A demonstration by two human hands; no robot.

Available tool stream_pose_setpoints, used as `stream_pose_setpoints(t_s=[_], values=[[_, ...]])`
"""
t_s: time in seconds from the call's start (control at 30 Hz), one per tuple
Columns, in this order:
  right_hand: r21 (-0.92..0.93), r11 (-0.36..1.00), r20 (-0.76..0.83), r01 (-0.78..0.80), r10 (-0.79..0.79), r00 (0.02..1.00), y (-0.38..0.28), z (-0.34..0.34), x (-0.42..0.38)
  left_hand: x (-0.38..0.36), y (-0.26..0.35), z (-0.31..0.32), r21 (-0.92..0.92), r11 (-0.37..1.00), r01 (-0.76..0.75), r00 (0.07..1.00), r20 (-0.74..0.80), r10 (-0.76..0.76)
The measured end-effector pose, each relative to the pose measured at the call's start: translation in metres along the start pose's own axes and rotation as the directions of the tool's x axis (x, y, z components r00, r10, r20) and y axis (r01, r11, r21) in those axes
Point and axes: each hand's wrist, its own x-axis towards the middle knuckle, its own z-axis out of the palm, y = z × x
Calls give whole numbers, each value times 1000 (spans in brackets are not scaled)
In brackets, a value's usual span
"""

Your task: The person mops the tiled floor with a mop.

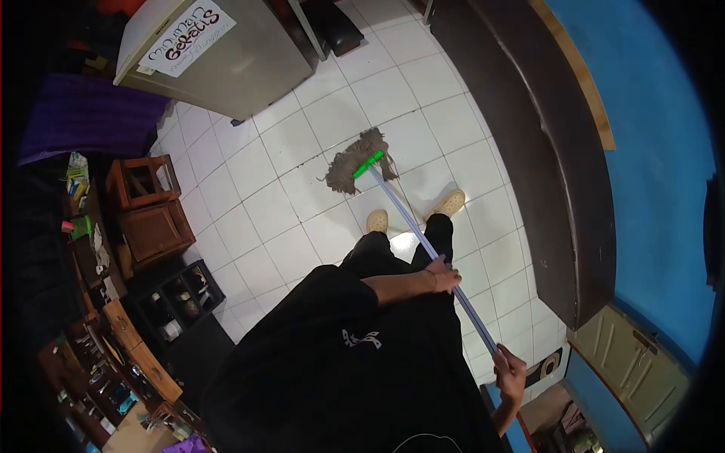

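Note:
A string mop lies across my front, its grey-brown yarn head (355, 160) spread on the white floor tiles beyond my feet. A green clamp (368, 164) joins the head to a pale bluish handle (408, 217) that slants down to the right. Partway along the handle, my left hand (444, 275) is wrapped round it. Closer to the handle's top end, my right hand (510, 368) is closed on it, out to my right. My feet wear cream clogs (451, 202) and stand just behind the mop head.
A fridge (226, 83) bearing a paper sign stands at upper left. Along the right runs a long dark brown piece of furniture (521, 136) by a blue wall. Wooden cabinets (155, 226) and a black shelf unit (185, 302) line the left. A door (627, 362) is at lower right.

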Motion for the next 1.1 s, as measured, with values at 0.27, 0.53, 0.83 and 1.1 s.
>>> stream_pose_setpoints(t_s=[0.27,0.53,0.83,1.1], values=[[-214,685,168,696,-676,717,-75,89,215,5,-114,-68,-210,681,701,610,-318,-726],[-475,554,459,684,-507,730,-188,166,348,36,-173,-113,-475,557,682,544,-179,-820],[-543,669,334,508,-382,861,-154,-1,289,105,-108,-125,-174,555,813,576,104,-811],[-566,785,90,252,-245,965,-130,-130,134,171,-45,-65,268,712,649,691,186,-699]])
